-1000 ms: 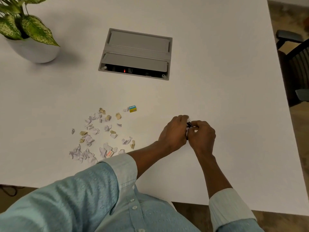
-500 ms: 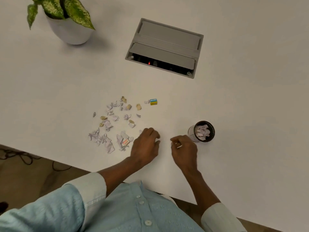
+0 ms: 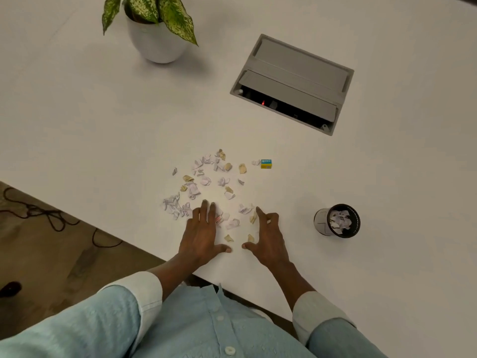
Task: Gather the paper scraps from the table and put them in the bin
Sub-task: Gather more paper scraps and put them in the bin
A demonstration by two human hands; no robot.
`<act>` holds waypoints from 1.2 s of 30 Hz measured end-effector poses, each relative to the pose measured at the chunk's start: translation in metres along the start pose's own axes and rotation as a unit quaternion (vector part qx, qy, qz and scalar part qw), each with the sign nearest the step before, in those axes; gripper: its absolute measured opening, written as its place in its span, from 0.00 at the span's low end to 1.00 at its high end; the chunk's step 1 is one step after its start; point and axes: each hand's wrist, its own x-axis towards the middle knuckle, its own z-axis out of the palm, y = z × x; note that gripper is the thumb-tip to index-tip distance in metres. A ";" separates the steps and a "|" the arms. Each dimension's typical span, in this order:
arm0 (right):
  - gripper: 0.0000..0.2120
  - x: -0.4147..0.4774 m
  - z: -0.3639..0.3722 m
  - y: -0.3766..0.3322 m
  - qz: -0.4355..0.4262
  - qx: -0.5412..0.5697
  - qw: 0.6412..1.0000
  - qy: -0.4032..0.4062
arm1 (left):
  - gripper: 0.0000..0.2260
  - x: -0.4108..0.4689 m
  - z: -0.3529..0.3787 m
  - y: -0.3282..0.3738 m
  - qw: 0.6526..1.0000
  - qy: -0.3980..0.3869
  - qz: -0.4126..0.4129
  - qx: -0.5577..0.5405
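Note:
Several small white and tan paper scraps [image 3: 206,180] lie scattered on the white table [image 3: 77,125] near its front edge. My left hand [image 3: 201,235] rests flat on the near part of the pile, fingers spread, covering a few scraps. My right hand [image 3: 268,237] lies open just to the right, fingers apart, with a few scraps between the two hands. A small black bin [image 3: 338,220] with a pale side stands right of my right hand, apart from it, holding crumpled scraps.
A small blue and yellow box [image 3: 266,164] sits at the pile's far right. Farther back a grey cable box [image 3: 294,81] is set into the table, and a white plant pot [image 3: 154,42] stands at the far left. Cables lie on the floor at the left.
Both hands moved from beside the bin leftward to the scrap pile and spread open on either side of its near part. The camera view shifted left.

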 end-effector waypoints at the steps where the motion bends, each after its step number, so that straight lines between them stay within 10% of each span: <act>1: 0.52 0.005 0.000 -0.003 -0.007 -0.013 1.000 0.003 | 0.63 0.001 0.002 0.002 1.000 -0.001 0.008 0.007; 18: 0.15 0.037 0.011 -0.037 -0.093 -0.095 0.991 0.012 | 0.10 0.015 0.000 0.020 0.993 0.042 0.084 -0.068; 36: 0.06 -0.003 -0.024 0.013 0.089 0.174 0.958 0.210 | 0.04 0.020 -0.030 0.063 0.953 0.134 0.075 -0.259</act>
